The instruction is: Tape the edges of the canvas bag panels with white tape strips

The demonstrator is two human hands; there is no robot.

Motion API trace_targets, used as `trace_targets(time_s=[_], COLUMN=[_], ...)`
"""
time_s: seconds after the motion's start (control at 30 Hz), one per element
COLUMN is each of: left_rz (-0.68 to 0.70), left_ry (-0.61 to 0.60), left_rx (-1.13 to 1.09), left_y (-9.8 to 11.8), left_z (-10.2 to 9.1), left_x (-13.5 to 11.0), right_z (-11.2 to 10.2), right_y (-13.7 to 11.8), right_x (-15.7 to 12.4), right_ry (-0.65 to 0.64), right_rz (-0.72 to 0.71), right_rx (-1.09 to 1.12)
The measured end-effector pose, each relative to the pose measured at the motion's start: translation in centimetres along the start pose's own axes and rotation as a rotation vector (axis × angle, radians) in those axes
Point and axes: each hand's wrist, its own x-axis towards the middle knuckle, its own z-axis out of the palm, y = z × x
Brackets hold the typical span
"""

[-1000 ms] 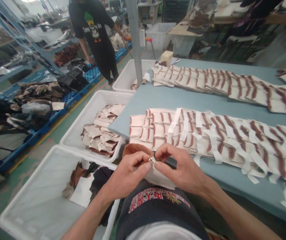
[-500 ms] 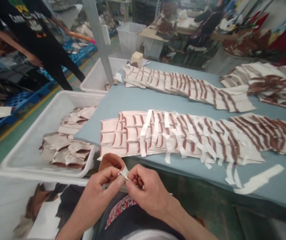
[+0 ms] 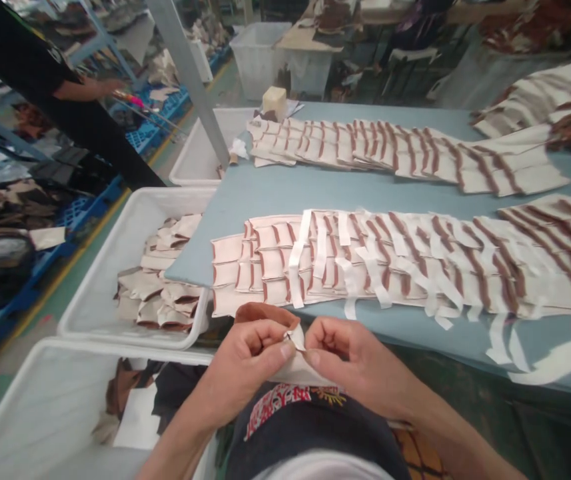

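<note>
Both my hands meet at my lap below the table's near edge. My left hand [image 3: 245, 360] and my right hand [image 3: 350, 357] each pinch the same brown leather piece [image 3: 265, 312] with a white backing, fingertips together on a small white tab at its edge. Just beyond them, on the blue table [image 3: 285, 190], lies a long overlapping row of pale pieces with brown edges [image 3: 365, 263], white strips trailing from it. A second such row [image 3: 395, 150] lies farther back.
White bins stand to my left: one with stacked pale pieces [image 3: 158, 280], a nearer one [image 3: 50, 413] with dark scraps, a third [image 3: 200, 157] by a grey post [image 3: 190, 80]. A person in black [image 3: 40, 93] stands at far left by blue pallets. A foam block [image 3: 274, 101] sits at the table's back.
The view has swung right then settled back a little. My hands stay pinched together on the piece, the fingers working at its white tab. The person in black has moved further left.
</note>
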Motion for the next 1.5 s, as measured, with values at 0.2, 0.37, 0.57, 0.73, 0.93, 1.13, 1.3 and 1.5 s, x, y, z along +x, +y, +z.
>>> trace_targets(time_s=[0.2, 0.37, 0.57, 0.73, 0.93, 1.13, 1.3, 1.5], left_rz=[-0.005, 0.085, 0.106, 0.108, 0.115, 0.029, 0.113, 0.15], left_ry=[0.016, 0.11, 0.182, 0.222, 0.284, 0.145, 0.186, 0.293], left_rx=[-0.044, 0.275, 0.384, 0.35, 0.195, 0.041, 0.24, 0.452], left_y=[1.3, 2.4, 2.5, 2.4, 1.2, 0.2, 1.1, 1.6], left_z=[0.2, 0.2, 0.1, 0.5, 1.0, 0.6, 0.8, 1.4], left_x=[-0.2, -0.7, -1.1, -1.5, -1.4, -2.3, -3.2, -3.6], right_z=[-1.7, -1.2, 0.1, 0.7, 1.5, 1.6, 1.3, 0.9], right_y=[-1.9, -2.8, -2.4, -1.9, -1.4, -0.9, -1.2, -2.3], right_x=[0.7, 1.0, 1.5, 1.5, 2.2, 1.6, 0.4, 0.4], right_ry=[-0.155, -0.11, -0.007, 0.029, 0.004, -0.131, 0.087, 0.08], right_rz=[0.043, -0.101, -0.306, -0.411, -0.191, -0.036, -0.497, -0.862], right_rx=[-0.064, -0.254, -0.434, -0.581, -0.337, -0.101, -0.655, -1.257])
